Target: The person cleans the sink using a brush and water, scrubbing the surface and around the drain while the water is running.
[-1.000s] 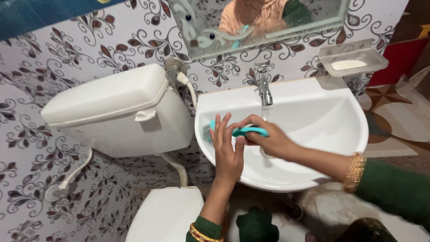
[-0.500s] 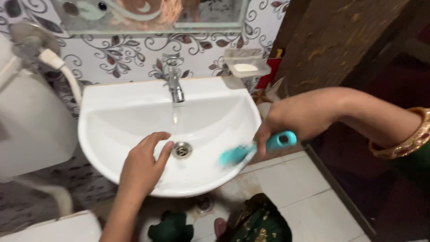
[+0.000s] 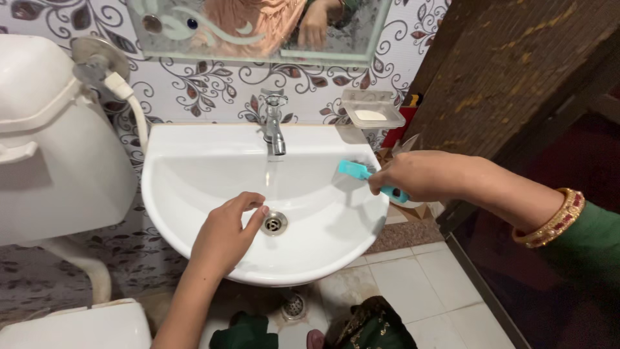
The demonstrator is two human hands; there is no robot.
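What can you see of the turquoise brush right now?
The turquoise brush looks plastic, with a flat rectangular head and a slim handle. The right hand grips the handle, whose end pokes out below the fingers. It lies roughly level over the right rim of the washbasin, head pointing left toward the tap. Bristles are not discernible.

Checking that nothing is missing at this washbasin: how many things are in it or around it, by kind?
Washbasin: 1
Tap: 1
Drain: 1
Soap dish: 1
Teal brush, in right hand: 1
Toilet cistern: 1
Total: 6
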